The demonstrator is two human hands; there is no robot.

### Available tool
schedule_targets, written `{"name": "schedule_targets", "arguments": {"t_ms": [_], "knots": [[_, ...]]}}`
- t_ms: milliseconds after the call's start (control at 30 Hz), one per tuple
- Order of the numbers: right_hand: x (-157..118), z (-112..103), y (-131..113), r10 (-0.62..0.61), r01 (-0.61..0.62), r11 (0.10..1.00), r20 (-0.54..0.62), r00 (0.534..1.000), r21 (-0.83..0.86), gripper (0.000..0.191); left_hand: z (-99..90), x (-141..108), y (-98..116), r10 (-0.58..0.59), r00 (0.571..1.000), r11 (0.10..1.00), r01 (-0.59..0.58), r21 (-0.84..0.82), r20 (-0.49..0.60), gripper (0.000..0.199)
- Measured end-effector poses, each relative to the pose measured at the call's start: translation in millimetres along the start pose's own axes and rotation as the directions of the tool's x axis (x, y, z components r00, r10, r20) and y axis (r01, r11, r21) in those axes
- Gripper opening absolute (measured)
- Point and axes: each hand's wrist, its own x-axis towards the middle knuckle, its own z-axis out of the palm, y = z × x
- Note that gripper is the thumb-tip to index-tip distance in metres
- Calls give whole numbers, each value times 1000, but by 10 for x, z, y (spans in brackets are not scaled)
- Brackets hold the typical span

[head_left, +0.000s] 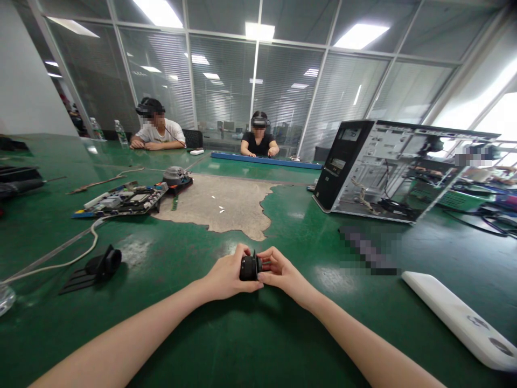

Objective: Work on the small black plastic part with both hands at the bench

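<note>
Near the middle of the green table, a small black rounded part with a thin upright flange is held between my two hands. It might be a lens or a speaker; its exact kind I cannot make out. My left hand wraps around its left side, thumb below and fingers over the top. From the right, my right hand pinches the flange side with thumb and fingertips. The fingers hide part of it.
Left lie a black funnel-shaped piece, a circuit board, a fan cooler and a white cable. A brown sheet lies ahead. Right are an opened computer case and a white slab. Two people sit across.
</note>
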Motion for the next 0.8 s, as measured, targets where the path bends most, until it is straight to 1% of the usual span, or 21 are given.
{"name": "schedule_targets", "arguments": {"t_ms": [100, 233, 333, 400, 533, 600, 700, 800], "knots": [[-11, -15, -11, -11, 10, 1000, 34, 999, 21, 36, -1, -1, -1, 9, 1000, 1000, -9, -5, -1, 55], [0, -8, 10, -4, 5, 1000, -30, 1000, 3, 27, 6, -4, -5, 9, 1000, 1000, -9, 8, -10, 56], [11, 9, 19, 1, -2, 1000, -70, 998, -14, 29, 6, -3, -2, 8, 1000, 1000, -8, 11, -15, 56], [11, 13, 13, 11, -13, 1000, -76, 997, -24, 31, 2, -3, 2, 2, 1000, 1000, -1, 11, -17, 56], [-7, -3, -15, -2, 2, 1000, 4, 1000, 0, 34, -5, -2, 2, 0, 1000, 1000, 0, 0, 1, 55], [-14, -11, -19, -16, 15, 1000, 30, 999, 18, 32, -3, -1, 0, 6, 1000, 1000, -6, 3, 3, 55], [-12, -6, 0, -17, 17, 1000, -16, 1000, 11, 24, 2, 2, -1, 9, 1000, 1000, -9, 17, -1, 56], [1, 10, 27, -14, 15, 1000, -61, 998, 4, 23, 5, 2, -4, 11, 1000, 1000, -11, 23, -3, 57]]}}
